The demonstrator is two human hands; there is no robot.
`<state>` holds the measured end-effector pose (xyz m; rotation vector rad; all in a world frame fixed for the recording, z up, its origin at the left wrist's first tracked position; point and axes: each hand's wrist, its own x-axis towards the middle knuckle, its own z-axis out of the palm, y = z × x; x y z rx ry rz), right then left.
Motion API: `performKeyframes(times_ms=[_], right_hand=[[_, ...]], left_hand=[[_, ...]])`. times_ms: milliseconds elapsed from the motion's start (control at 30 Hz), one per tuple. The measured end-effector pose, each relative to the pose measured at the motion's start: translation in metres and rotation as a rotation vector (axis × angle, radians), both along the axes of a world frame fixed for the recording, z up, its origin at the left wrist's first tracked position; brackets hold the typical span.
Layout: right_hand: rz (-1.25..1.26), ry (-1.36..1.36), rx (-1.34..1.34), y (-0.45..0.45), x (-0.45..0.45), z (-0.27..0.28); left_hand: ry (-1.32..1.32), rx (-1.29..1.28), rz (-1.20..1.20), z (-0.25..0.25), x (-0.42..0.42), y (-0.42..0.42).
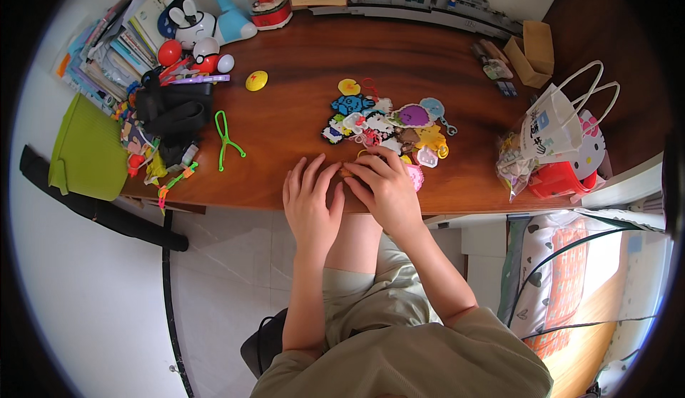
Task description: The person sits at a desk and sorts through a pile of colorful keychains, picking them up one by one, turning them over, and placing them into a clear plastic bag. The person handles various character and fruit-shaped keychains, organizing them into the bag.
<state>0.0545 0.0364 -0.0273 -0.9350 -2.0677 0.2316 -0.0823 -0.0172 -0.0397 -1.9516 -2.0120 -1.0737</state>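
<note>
A small orange-brown piece (347,171) is between the fingertips of my two hands near the front edge of the wooden desk (257,157); the fingers hide most of it. My left hand (314,205) touches it from the left, my right hand (393,194) from the right. Just beyond lies a loose pile of pixel-style bead charms: a blue one (351,104), a purple one with a pale rim (413,115), a yellow one (431,137) and several others. A pink charm (415,176) is partly covered by my right hand. A light-blue charm (432,107) has a clasp attached.
Left are a green bin (88,149), black straps (174,106), a bright green Y-shaped plastic item (226,141) and a yellow oval piece (257,81). A white paper bag (554,122) and red bucket (559,180) stand right. A grey model ship (428,7) lines the back.
</note>
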Motion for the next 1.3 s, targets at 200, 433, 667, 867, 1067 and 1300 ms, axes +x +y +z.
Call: performKeyframes(times_ms=[200,433,667,867,1067,1300], right_hand=[[0.055,0.063,0.026,0.002,0.003,-0.003],[0.163,0.216,-0.107,0.001,0.010,0.000],[0.299,0.434,-0.343,-0.005,0.027,0.009],[0.252,0.528,-0.483,-0.012,0.047,0.008],[0.243,0.718,-0.612,-0.023,0.075,0.033],[0.109,0.622,-0.505,-0.023,0.118,0.044]], left_hand=[[-0.175,0.082,-0.063,-0.001,0.000,0.000],[-0.486,0.106,-0.129,-0.001,0.008,-0.006],[-1.018,0.088,-0.151,0.001,0.023,-0.011],[-1.236,0.069,-0.221,0.024,0.045,-0.011],[-1.231,-0.009,-0.326,0.038,0.069,-0.005],[-1.233,-0.041,-0.523,0.047,0.104,0.013]])
